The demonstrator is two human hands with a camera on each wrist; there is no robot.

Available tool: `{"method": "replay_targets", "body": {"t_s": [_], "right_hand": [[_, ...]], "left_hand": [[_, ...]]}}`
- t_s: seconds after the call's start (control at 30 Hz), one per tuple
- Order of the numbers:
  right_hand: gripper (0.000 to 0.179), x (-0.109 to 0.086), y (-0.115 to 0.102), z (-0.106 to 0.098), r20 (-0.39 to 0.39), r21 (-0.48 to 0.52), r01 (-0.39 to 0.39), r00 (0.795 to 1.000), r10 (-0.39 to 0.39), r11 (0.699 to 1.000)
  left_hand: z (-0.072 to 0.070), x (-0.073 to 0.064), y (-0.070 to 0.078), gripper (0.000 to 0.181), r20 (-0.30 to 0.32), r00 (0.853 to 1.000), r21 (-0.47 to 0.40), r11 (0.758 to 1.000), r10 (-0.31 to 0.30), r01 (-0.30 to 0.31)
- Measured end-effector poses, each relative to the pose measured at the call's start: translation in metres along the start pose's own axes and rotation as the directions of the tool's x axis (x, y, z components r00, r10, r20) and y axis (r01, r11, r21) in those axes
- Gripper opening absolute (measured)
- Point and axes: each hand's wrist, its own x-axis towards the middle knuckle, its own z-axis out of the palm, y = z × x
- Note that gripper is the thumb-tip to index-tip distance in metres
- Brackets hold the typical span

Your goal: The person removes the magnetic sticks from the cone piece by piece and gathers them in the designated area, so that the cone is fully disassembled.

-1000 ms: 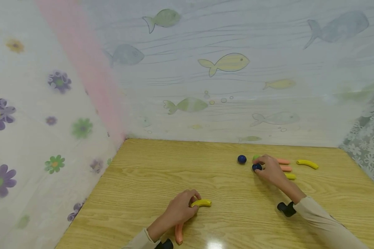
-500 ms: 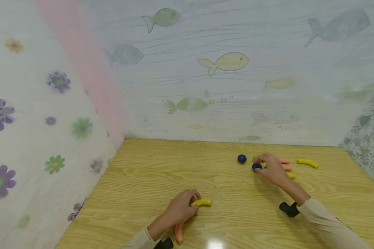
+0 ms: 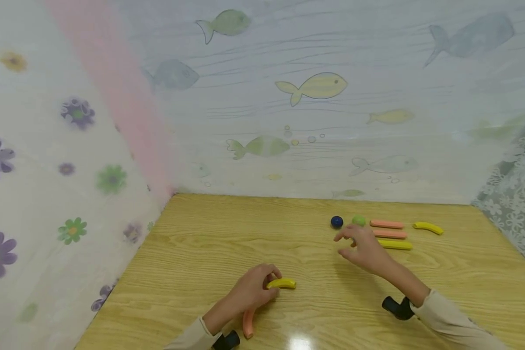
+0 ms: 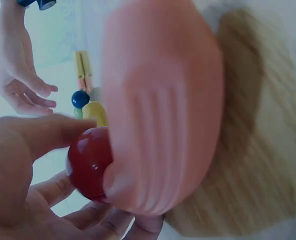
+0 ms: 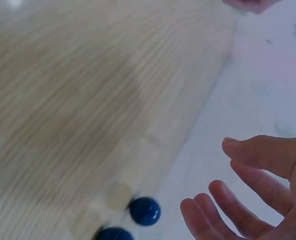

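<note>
My left hand is low over the table, its fingers curled around a glossy red ball, which the head view hides. A curved yellow piece pokes out between thumb and forefinger, and a curved pink piece lies below the palm. In the left wrist view the grooved pink piece looms against the red ball. My right hand, fingers spread and holding nothing, is just above the table at the right. Near it are two dark blue balls, one mostly hidden behind the hand in the head view.
Beyond the right hand lie a green ball, two straight pink sticks and a straight yellow stick. Another curved yellow piece is farther right. A fish-printed cloth hangs along the back edge of the wooden table.
The right hand has let go of the nearer blue ball, spread its fingers and drawn slightly left and toward me. The left hand stays in place.
</note>
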Motion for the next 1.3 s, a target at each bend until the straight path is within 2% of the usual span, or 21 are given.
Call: {"method": "replay_targets", "body": {"t_s": [0.2, 0.4, 0.57, 0.83, 1.03, 1.17, 1.3], "right_hand": [[0.016, -0.003, -0.024, 0.014, 0.08, 0.056, 0.057, 0.995, -0.061, 0.997], [0.016, -0.005, -0.046, 0.027, 0.197, 0.133, 0.082, 0.974, -0.107, 0.988], [0.018, -0.003, -0.058, 0.044, 0.259, 0.159, 0.095, 0.956, -0.134, 0.983], [0.02, 0.001, -0.07, 0.071, 0.32, 0.198, 0.119, 0.93, -0.179, 0.973], [0.019, -0.001, -0.069, 0.08, 0.287, 0.205, 0.108, 0.944, -0.166, 0.973], [0.022, -0.002, -0.067, 0.08, 0.274, 0.195, 0.07, 0.954, -0.123, 0.978], [0.026, -0.002, -0.067, 0.079, 0.287, 0.159, 0.025, 0.955, -0.07, 0.987]], "left_hand": [[-0.006, -0.008, 0.003, 0.032, 0.027, 0.999, 0.052, 0.998, -0.023, 0.021], [-0.012, -0.015, 0.003, 0.037, 0.05, 0.998, 0.039, 0.999, -0.039, 0.037], [-0.014, -0.014, 0.004, 0.037, 0.059, 0.998, 0.018, 0.999, -0.036, 0.035], [-0.015, -0.008, 0.004, 0.037, 0.058, 0.997, 0.034, 0.999, -0.041, 0.039], [-0.014, -0.006, 0.003, 0.035, 0.059, 0.998, 0.005, 0.999, -0.037, 0.037], [-0.014, -0.007, 0.001, 0.032, 0.052, 0.999, -0.032, 0.999, -0.009, 0.011], [-0.012, -0.008, -0.001, 0.031, 0.036, 0.999, -0.092, 0.995, 0.034, -0.03]]}}
